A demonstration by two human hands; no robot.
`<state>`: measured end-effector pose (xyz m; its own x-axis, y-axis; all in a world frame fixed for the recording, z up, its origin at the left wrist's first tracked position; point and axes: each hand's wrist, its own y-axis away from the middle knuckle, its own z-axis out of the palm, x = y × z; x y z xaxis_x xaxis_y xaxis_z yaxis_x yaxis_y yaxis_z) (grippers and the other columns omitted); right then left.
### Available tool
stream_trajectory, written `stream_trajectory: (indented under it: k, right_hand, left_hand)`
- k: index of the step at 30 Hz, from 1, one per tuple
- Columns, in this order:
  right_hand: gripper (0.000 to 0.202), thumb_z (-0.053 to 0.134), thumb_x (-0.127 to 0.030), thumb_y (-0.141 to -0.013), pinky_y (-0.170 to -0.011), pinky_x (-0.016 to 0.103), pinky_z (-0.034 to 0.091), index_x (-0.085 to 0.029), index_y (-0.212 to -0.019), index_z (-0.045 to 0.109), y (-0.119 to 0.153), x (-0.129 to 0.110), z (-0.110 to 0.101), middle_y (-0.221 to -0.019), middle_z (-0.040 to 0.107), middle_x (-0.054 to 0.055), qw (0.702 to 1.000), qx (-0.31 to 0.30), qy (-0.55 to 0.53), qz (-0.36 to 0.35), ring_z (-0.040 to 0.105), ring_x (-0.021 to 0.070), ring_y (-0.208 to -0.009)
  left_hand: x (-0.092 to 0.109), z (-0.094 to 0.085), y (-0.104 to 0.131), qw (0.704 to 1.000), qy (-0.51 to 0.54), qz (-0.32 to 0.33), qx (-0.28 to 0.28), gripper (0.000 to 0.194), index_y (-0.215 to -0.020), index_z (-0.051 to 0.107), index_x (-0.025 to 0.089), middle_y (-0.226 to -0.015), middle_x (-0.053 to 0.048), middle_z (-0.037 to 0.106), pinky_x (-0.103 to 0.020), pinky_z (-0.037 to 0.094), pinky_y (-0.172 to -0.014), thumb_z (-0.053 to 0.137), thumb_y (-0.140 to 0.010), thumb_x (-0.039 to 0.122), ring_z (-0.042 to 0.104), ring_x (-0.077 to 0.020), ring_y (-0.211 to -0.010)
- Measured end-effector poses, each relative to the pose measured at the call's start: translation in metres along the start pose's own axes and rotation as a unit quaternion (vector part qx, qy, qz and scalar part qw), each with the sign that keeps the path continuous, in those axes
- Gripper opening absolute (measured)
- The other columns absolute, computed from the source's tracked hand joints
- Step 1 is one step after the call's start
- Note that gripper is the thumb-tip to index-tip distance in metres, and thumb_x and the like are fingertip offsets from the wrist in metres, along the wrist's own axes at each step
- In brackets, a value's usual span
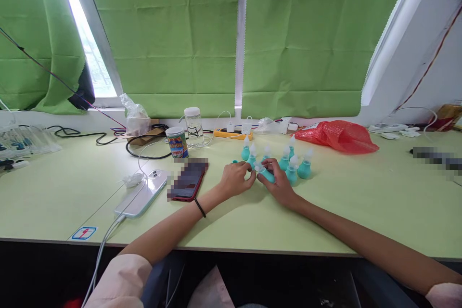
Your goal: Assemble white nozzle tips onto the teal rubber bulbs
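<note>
A teal nasal aspirator (267, 174) with a clear tip lies tilted in my right hand (282, 187), whose fingers and thumb close around its bulb. Its tip points left, toward my left hand (235, 179). The fingers of my left hand are curled together close to that tip; what they pinch, if anything, is hidden. Just behind my left hand a small teal piece (235, 161) shows. Several more aspirators stand upright beyond and right of my hands, among them one aspirator (304, 169) at the right end and another aspirator (245, 153) at the back left.
Left of my hands lie a red-cased phone (188, 180) and a clear-cased phone (144, 193) with a white cable. Behind them stand a printed tub (176, 143) and a white-lidded jar (194, 127). A red plastic bag (337, 137) rests at the back right, near a yellow power strip (231, 134).
</note>
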<state>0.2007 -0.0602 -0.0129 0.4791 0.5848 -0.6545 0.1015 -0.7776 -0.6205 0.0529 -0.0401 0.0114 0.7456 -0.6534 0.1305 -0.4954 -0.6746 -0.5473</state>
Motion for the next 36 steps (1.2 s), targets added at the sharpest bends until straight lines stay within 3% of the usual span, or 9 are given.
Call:
stream_trajectory:
  k: [3,7,12,15,19,23,29,33,36]
  right_hand:
    - [0.025,0.049,-0.025,-0.071,-0.061,0.026,0.039,-0.021,-0.091,0.035,0.0,-0.001,0.001,-0.075,0.05,0.0,1.0,-0.013,-0.028,0.005,0.049,0.0144,-0.068]
    - [0.022,0.049,-0.024,-0.071,-0.057,0.025,0.039,-0.021,-0.088,0.034,0.001,-0.004,0.0,-0.072,0.05,0.0,0.997,-0.031,-0.067,0.015,0.05,0.0135,-0.065]
    - [0.021,0.049,-0.024,-0.071,-0.054,0.024,0.039,-0.022,-0.086,0.033,0.0,-0.002,-0.001,-0.069,0.049,-0.002,0.994,-0.031,-0.102,0.024,0.05,0.0121,-0.058]
    - [0.022,0.049,-0.025,-0.07,-0.055,0.025,0.039,-0.021,-0.085,0.034,0.0,0.001,-0.001,-0.069,0.049,-0.002,0.995,-0.022,-0.096,0.032,0.049,0.0122,-0.058]
    - [0.021,0.05,-0.024,-0.069,-0.058,0.026,0.039,-0.021,-0.083,0.036,0.0,0.004,0.001,-0.071,0.05,-0.001,0.995,-0.01,-0.09,0.045,0.05,0.0128,-0.061]
    - [0.021,0.052,-0.025,-0.067,-0.055,0.025,0.039,-0.022,-0.08,0.036,-0.001,0.007,0.004,-0.064,0.05,-0.004,0.988,-0.012,-0.132,0.074,0.049,0.012,-0.057]
    - [0.022,0.052,-0.026,-0.066,-0.047,0.023,0.038,-0.022,-0.078,0.034,-0.001,0.01,0.006,-0.057,0.048,-0.006,0.973,-0.013,-0.194,0.12,0.046,0.0111,-0.049]
    - [0.02,0.052,-0.024,-0.066,-0.052,0.025,0.039,-0.021,-0.075,0.035,-0.002,0.01,0.005,-0.06,0.049,-0.005,0.98,-0.017,-0.162,0.112,0.048,0.012,-0.054]
    - [0.019,0.053,-0.023,-0.065,-0.057,0.026,0.039,-0.021,-0.074,0.036,-0.002,0.013,0.004,-0.066,0.05,-0.003,0.989,-0.022,-0.119,0.089,0.05,0.0134,-0.061]
  left_hand:
    - [0.001,0.001,-0.002,0.987,0.159,-0.029,0.007,0.023,-0.068,0.057,0.014,-0.054,0.0,0.054,-0.019,0.035,-0.051,0.045,-0.072,0.033,0.047,-0.0081,-0.049]
    - [-0.002,0.006,-0.004,0.936,0.349,-0.048,-0.03,0.032,-0.064,0.055,0.011,-0.049,0.002,0.049,-0.017,0.032,-0.043,0.048,-0.07,0.041,0.041,-0.0056,-0.044]
    - [-0.005,0.007,-0.004,0.891,0.442,-0.024,-0.101,0.034,-0.067,0.048,0.012,-0.052,0.002,0.048,-0.016,0.032,-0.041,0.036,-0.078,0.042,0.041,-0.0053,-0.043]
    - [-0.005,0.007,-0.002,0.942,0.328,0.025,-0.072,0.033,-0.067,0.046,0.014,-0.053,0.001,0.05,-0.017,0.033,-0.045,0.028,-0.083,0.036,0.044,-0.0066,-0.046]
    - [-0.003,0.01,0.001,0.996,0.049,0.073,0.003,0.031,-0.07,0.049,0.013,-0.057,-0.002,0.054,-0.021,0.032,-0.047,0.026,-0.084,0.03,0.049,-0.0105,-0.05]
    - [-0.003,0.013,0.002,0.989,-0.062,0.104,0.086,0.026,-0.079,0.051,0.014,-0.064,-0.003,0.058,-0.022,0.032,-0.047,0.03,-0.084,0.029,0.054,-0.012,-0.058]
    - [-0.011,0.01,0.003,0.939,-0.189,0.252,0.139,0.019,-0.086,0.051,0.013,-0.06,-0.002,0.054,-0.024,0.03,-0.045,0.032,-0.082,0.013,0.051,-0.0119,-0.056]
    - [-0.01,0.006,0.004,0.917,-0.239,0.294,0.127,0.02,-0.082,0.051,0.009,-0.057,-0.003,0.052,-0.026,0.03,-0.045,0.031,-0.081,0.009,0.049,-0.0137,-0.056]
    - [-0.007,0.003,0.003,0.913,-0.251,0.315,0.061,0.023,-0.074,0.051,0.01,-0.059,-0.005,0.052,-0.026,0.03,-0.046,0.029,-0.08,0.006,0.049,-0.0144,-0.058]
